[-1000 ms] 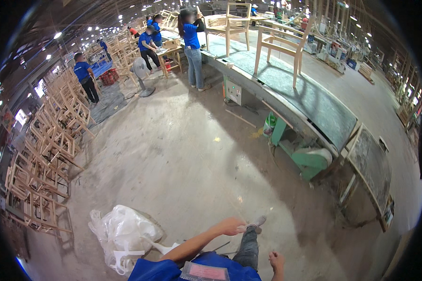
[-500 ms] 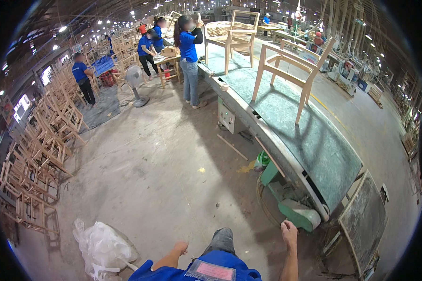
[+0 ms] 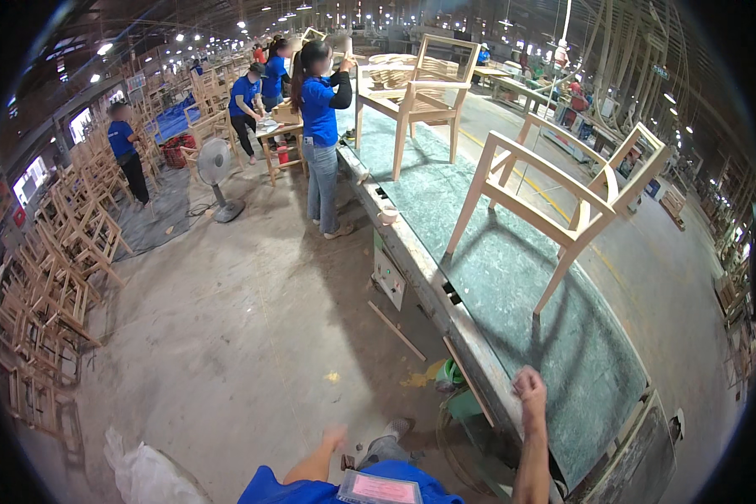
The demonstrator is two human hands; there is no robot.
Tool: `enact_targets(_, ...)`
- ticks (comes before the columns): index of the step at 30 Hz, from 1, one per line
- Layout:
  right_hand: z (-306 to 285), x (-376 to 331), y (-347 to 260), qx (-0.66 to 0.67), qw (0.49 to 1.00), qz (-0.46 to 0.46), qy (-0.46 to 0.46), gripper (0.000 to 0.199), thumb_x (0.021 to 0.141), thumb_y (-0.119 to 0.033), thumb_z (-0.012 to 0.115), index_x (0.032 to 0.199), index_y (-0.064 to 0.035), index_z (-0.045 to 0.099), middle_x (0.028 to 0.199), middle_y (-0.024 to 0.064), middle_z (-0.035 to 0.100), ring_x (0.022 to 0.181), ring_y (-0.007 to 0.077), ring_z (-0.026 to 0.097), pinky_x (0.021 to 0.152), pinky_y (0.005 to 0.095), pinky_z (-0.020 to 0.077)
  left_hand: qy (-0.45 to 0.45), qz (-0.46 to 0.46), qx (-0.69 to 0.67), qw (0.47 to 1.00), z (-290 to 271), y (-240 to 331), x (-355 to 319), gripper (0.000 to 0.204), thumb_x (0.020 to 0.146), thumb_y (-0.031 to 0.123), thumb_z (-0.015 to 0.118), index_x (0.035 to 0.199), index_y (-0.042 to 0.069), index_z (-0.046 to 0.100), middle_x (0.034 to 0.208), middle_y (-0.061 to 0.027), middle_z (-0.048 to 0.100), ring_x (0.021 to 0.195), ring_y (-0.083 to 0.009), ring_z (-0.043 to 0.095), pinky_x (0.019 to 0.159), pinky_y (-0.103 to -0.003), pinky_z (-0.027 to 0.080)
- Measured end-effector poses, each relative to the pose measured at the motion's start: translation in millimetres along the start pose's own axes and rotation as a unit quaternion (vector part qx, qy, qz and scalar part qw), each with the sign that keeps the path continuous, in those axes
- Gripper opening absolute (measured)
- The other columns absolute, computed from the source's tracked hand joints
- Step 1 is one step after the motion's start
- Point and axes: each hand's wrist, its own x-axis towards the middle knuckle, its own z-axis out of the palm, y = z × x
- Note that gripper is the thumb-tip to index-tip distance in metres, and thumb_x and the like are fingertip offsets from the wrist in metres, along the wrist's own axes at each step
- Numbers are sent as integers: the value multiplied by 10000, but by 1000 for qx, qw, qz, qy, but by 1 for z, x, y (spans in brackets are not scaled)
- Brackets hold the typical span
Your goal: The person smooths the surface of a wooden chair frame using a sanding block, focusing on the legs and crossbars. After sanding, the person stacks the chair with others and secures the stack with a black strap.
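My right hand [image 3: 528,387] is curled into a fist with nothing in it, raised beside the near edge of a long green-topped conveyor table [image 3: 512,277]. My left hand [image 3: 334,436] hangs low over the concrete floor, blurred and holding nothing that I can see. The closest wooden armchair frame [image 3: 563,197] stands on the belt, well beyond my right hand. A second chair frame [image 3: 416,88] stands farther along the belt.
A person in a blue shirt [image 3: 319,126] stands at the table's left side near the far chair. Others work at the back left. Stacked chair frames [image 3: 50,286] line the left. A standing fan [image 3: 218,172], a white plastic bag [image 3: 147,475] and a wooden stick [image 3: 397,330] are on the floor.
The view has moved closer to the conveyor table. My right hand has risen to the belt's edge and closed. The white bag has slipped toward the lower left.
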Motion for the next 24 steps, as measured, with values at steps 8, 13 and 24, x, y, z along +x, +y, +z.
enact_targets(8,58,257,-168,310,944,-86,-74,1111,830,-672,615,1517,32,98,1554,201,255,1408,320,321,1132,425,303,31,270,-251,929,-23,203,42,383,949,330,580,1177,24,620,912,-61,654,723,-137,631,584,-297,505)
enact_targets(13,61,382,-254,384,916,-75,90,1348,664,-717,741,1534,-64,-55,1606,210,26,1462,366,203,1179,449,224,-7,157,-139,978,-18,155,21,290,969,313,551,1014,40,641,864,-69,648,706,-152,614,602,-305,500)
enact_targets(24,120,509,-299,546,833,-44,77,873,752,-675,700,1348,-89,451,1314,95,560,1320,286,446,1107,479,300,117,-171,-296,933,-13,9,-31,249,959,266,553,1076,61,632,912,-111,657,739,-216,651,602,-365,538)
